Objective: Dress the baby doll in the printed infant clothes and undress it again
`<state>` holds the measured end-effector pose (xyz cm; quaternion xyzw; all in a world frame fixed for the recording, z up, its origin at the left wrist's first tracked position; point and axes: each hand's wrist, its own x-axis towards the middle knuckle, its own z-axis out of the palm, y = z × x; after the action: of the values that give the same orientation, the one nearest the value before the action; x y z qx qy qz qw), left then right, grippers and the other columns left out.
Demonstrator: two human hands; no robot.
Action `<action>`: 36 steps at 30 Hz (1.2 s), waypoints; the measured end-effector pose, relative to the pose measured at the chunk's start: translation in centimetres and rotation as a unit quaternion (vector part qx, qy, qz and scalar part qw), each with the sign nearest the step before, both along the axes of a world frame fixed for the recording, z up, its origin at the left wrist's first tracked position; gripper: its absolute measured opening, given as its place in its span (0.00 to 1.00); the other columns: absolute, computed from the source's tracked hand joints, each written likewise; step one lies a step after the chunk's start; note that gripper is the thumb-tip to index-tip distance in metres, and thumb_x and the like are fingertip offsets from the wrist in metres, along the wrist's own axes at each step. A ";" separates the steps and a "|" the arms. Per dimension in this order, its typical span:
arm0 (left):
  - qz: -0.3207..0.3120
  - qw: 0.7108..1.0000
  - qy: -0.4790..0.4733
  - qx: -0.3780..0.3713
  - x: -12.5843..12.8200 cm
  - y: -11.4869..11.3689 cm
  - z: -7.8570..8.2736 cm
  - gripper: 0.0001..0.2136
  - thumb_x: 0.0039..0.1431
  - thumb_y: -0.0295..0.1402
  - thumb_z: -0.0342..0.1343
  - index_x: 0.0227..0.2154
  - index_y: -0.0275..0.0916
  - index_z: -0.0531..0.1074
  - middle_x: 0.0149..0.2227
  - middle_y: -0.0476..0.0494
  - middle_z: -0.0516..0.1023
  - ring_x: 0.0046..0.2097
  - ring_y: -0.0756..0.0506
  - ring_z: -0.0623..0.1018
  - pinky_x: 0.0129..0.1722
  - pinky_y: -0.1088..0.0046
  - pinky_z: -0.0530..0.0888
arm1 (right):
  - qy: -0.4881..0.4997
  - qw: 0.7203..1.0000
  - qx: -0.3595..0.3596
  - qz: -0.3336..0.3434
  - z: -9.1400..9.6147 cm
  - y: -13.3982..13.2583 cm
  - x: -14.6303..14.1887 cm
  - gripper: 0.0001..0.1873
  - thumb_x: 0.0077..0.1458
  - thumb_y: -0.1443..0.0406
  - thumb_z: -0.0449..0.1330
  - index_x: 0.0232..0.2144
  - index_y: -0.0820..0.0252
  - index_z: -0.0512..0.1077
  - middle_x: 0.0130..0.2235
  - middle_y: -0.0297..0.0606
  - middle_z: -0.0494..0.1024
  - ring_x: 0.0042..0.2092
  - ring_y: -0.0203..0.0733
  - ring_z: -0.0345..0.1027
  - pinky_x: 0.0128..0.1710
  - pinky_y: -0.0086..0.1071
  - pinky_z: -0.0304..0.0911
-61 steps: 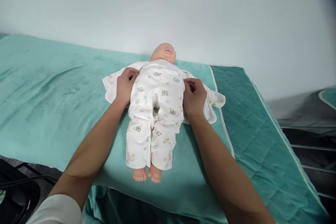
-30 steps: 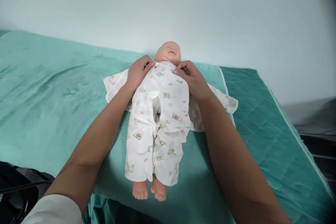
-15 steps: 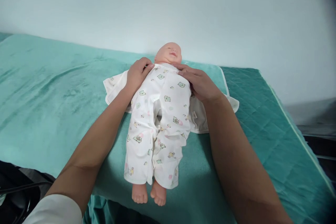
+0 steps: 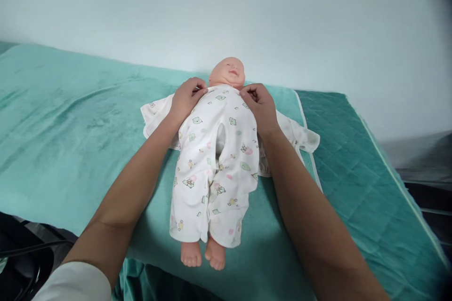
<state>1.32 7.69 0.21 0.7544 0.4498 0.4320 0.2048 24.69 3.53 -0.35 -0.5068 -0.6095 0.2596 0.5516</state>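
a: where are the trousers?
b: the printed white trousers (image 4: 212, 164) lie over the front of a doll (image 4: 228, 69), which is on its back. the waist edge reaches up close under the chin, and there is an open slit at the crotch. both bare feet (image 4: 190, 254) show just below the hems.

a: what are the fingers doing?
b: the left hand (image 4: 187, 98) has thumb and forefinger pinched on one upper corner of the waist, the other fingers curled behind. the right hand (image 4: 260, 106) nips the opposite corner the same way, its remaining fingers bent inward.

a: and around them?
b: a white top (image 4: 303, 137) shows on both sides of the trousers, its sleeves spread out sideways. part of it is hidden by the arms.

a: what's underneath?
b: a light green blanket (image 4: 70, 141) with a pale border. at the right a darker quilted pad (image 4: 370, 188) shows beyond it.

a: further out?
b: a plain pale wall (image 4: 226, 9) just behind the head, dark green cloth (image 4: 148, 280) hanging at the near edge, and a white sleeve (image 4: 76, 282) on the left arm.
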 end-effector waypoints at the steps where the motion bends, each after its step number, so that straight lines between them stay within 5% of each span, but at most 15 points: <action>1: -0.011 1.000 -0.002 0.011 -0.2 -0.1 -0.2 0.07 0.66 0.31 0.54 0.41 0.41 0.77 0.46 0.44 0.81 0.49 0.44 0.78 0.52 0.67 0.73 | -0.002 1.000 0.005 0.007 -0.1 -0.3 0.0 0.10 0.62 0.55 0.62 0.38 0.54 0.74 0.41 0.34 0.79 0.44 0.42 0.73 0.50 0.39 0.68; 7: -0.001 0.997 0.067 0.049 -2.0 -1.7 -2.1 0.17 0.69 0.31 0.50 0.54 0.48 0.78 0.59 0.43 0.79 0.60 0.40 0.76 0.63 0.56 0.68 | -0.032 0.999 0.013 0.030 -1.0 -3.0 0.5 0.17 0.66 0.59 0.56 0.53 0.51 0.78 0.60 0.36 0.79 0.63 0.47 0.69 0.68 0.49 0.59; 12: 0.040 0.993 0.096 0.059 -3.4 -6.0 -2.8 0.19 0.68 0.32 0.52 0.60 0.47 0.74 0.68 0.43 0.70 0.70 0.37 0.66 0.71 0.51 0.61 | -0.064 0.998 -0.005 -0.009 -2.6 -7.1 0.6 0.25 0.67 0.58 0.54 0.63 0.55 0.71 0.69 0.39 0.69 0.71 0.47 0.59 0.74 0.52 0.50; 19: 0.078 0.995 0.056 0.024 -4.9 -15.1 -3.1 0.19 0.65 0.28 0.51 0.57 0.40 0.72 0.60 0.36 0.75 0.61 0.39 0.73 0.64 0.56 0.70 | -0.075 0.993 0.062 -0.063 -2.8 -15.9 -0.7 0.21 0.67 0.61 0.55 0.61 0.50 0.70 0.62 0.43 0.74 0.64 0.49 0.68 0.60 0.52 0.69; 24: 0.050 0.998 0.038 0.004 -6.0 -20.4 -3.3 0.14 0.68 0.29 0.50 0.53 0.42 0.74 0.51 0.39 0.79 0.51 0.41 0.78 0.54 0.60 0.76 | -0.127 0.982 0.131 -0.053 -2.0 -23.9 -3.4 0.16 0.65 0.65 0.60 0.54 0.51 0.72 0.55 0.44 0.76 0.59 0.50 0.71 0.58 0.52 0.69; 27: 0.034 0.998 0.049 0.004 -6.2 -21.3 -3.4 0.14 0.68 0.29 0.50 0.53 0.42 0.75 0.52 0.39 0.80 0.52 0.40 0.78 0.53 0.61 0.75 | -0.185 0.971 0.147 0.016 -0.7 -27.2 -5.4 0.14 0.64 0.68 0.61 0.51 0.53 0.72 0.53 0.44 0.78 0.56 0.49 0.72 0.56 0.50 0.69; 30: 0.044 0.997 0.066 0.000 -6.3 -21.0 -3.5 0.13 0.68 0.30 0.50 0.51 0.41 0.76 0.50 0.38 0.81 0.51 0.40 0.78 0.52 0.61 0.74 | -0.288 0.950 0.084 0.089 1.2 -28.8 -7.2 0.10 0.63 0.66 0.64 0.47 0.54 0.72 0.48 0.41 0.81 0.53 0.50 0.73 0.53 0.47 0.67; 36: 0.038 0.997 0.073 -0.010 -6.3 -20.8 -3.3 0.13 0.67 0.29 0.49 0.45 0.40 0.78 0.49 0.39 0.82 0.50 0.39 0.78 0.51 0.61 0.74 | -0.476 0.875 0.011 0.086 3.3 -29.9 -9.7 0.10 0.61 0.68 0.62 0.46 0.60 0.72 0.47 0.45 0.80 0.54 0.56 0.69 0.57 0.51 0.60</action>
<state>-5.00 -13.12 -3.11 0.7641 0.4964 0.3788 0.1621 14.99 -26.35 2.92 -0.5086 -0.8424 0.0270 0.1762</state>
